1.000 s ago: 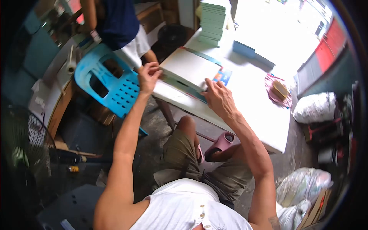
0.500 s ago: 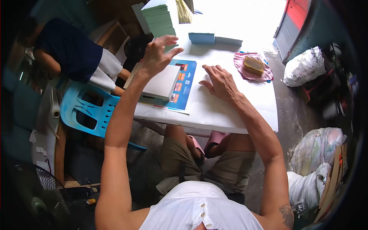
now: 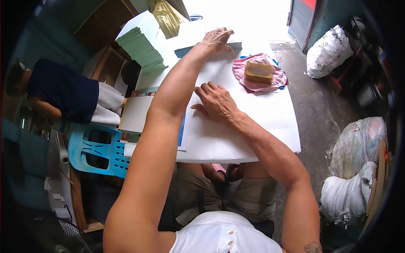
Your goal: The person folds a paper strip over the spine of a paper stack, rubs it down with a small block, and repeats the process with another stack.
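Note:
My left hand [image 3: 218, 41] stretches to the far side of the white table [image 3: 236, 145], over a row of blue-grey folded paper pieces [image 3: 237, 45]. Its fingers are spread with the thumb apart, and nothing shows in its grasp. My right hand [image 3: 216, 101] lies on the table, palm down, fingers loosely extended and thumb out. Left of it is a printed sheet with a blue area [image 3: 182, 130], mostly covered by my left arm. A pale board-like stack [image 3: 136, 113] rests beside that sheet, partly behind the same arm.
A tall stack of green paper [image 3: 141, 49] stands at the far left. A yellowish block [image 3: 259, 72] sits on a pink cloth [image 3: 242, 67] at the right. Someone in a dark shirt [image 3: 63, 90] is at the left, by a blue plastic chair [image 3: 95, 145]. Sacks [image 3: 329, 52] line the right side.
My left hand has moved from above the board stack to the far blue-grey pieces. My right hand stays on the table with its fingers extended. The view has shifted.

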`<state>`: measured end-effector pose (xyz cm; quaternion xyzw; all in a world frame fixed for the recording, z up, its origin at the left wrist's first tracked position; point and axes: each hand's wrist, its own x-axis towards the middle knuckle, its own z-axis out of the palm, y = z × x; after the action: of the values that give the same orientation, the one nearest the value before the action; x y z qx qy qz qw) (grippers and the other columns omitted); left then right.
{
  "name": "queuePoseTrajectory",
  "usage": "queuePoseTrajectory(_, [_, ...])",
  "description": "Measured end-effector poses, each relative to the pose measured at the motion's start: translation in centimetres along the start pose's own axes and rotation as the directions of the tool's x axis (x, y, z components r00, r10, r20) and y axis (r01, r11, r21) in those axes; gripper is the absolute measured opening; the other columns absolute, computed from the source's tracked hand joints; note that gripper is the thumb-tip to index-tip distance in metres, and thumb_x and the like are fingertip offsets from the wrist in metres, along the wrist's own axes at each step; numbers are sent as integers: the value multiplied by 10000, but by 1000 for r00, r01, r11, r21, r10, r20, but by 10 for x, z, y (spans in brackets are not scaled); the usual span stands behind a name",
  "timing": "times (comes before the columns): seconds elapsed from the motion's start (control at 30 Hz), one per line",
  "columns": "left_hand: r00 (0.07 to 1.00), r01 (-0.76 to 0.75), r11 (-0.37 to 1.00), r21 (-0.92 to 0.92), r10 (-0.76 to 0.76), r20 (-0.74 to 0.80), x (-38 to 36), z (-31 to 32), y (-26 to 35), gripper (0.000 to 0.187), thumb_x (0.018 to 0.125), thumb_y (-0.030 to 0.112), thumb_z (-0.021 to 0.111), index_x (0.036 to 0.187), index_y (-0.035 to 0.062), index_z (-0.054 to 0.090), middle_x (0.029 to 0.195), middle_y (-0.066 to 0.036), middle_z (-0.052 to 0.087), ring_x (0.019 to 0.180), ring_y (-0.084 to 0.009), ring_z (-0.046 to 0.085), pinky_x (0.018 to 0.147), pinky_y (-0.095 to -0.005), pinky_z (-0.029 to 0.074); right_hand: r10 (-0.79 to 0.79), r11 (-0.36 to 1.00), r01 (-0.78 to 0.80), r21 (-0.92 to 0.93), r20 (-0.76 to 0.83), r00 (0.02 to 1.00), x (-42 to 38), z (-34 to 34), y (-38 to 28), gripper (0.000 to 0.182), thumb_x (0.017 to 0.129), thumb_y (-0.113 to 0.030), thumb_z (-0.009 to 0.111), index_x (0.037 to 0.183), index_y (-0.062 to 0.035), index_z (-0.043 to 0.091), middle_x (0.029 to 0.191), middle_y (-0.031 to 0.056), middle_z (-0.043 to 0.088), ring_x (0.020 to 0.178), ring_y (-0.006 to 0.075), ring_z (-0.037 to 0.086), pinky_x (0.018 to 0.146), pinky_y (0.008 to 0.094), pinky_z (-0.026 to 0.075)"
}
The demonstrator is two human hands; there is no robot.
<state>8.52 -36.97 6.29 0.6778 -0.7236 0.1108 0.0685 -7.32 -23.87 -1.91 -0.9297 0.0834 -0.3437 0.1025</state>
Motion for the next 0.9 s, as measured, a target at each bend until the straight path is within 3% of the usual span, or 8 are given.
queuePoseTrajectory(0.23, [982,-166,985,38,169,-80,21,4,-14,373,848,222,755,1202,121,695,1035,-133,739,1021,-300,709,896,-432,569,51,998,-52,31,30,998,3,2,-1,461,863,-412,738,1097,-43,591,1019,119,624,993,286,601,820,422,494])
queuePoseTrajectory(0.33, [980,-94,990,102,110,-165,23,-14,-15,278,853,123,689,1129,120,729,870,-139,748,871,-318,736,826,-437,585,47,998,-48,29,25,999,4,-1,4,478,869,-418,732,1119,-37,588,1025,127,622,1004,295,601,833,430,497])
queuePoseTrajectory(0.4, [860,-130,991,38,132,-493,21,-24,-20,203,817,89,660,1004,94,738,813,-156,739,780,-340,740,762,-453,589,61,997,-62,43,29,998,3,-3,2,488,878,-422,723,1131,-29,582,1044,143,616,1020,310,596,853,439,498])
queuePoseTrajectory(0.47, [843,-106,984,145,166,-512,9,-61,-19,262,773,152,712,1031,126,747,820,-130,744,762,-298,743,721,-435,594,58,996,-59,66,11,998,3,-2,7,514,890,-419,713,1190,-23,581,1066,164,613,1050,333,589,860,442,498])
queuePoseTrajectory(0.6, [612,-173,976,132,211,-762,-28,-128,-11,368,661,216,795,1021,168,738,847,-68,738,785,-248,747,697,-396,588,115,984,-117,131,25,993,5,-7,8,517,866,-305,780,1254,-22,590,1076,173,628,1011,352,611,856,442,523])
queuePoseTrajectory(0.73, [473,-260,965,-22,107,-874,-96,-170,22,329,684,159,785,1011,143,748,802,-72,741,719,-270,734,668,-425,573,131,975,-129,179,2,991,8,-14,5,523,879,-254,783,1295,-10,581,1005,144,625,895,269,632,761,403,538])
queuePoseTrajectory(0.83, [426,-378,926,10,183,-886,-155,-168,48,326,663,167,791,986,163,747,771,-35,728,699,-263,723,645,-406,563,155,954,-136,267,-49,987,8,-31,-5,513,905,-196,760,1340,-12,563,1016,142,637,896,251,623,759,381,528])
queuePoseTrajectory(0.9, [501,-390,920,42,250,-828,-202,-164,68,322,686,177,789,1001,195,726,756,-3,705,714,-227,721,668,-390,569,210,919,-148,365,-134,968,-1,-30,13,499,918,-176,745,1351,-14,556,1034,139,642,891,241,620,758,365,523])
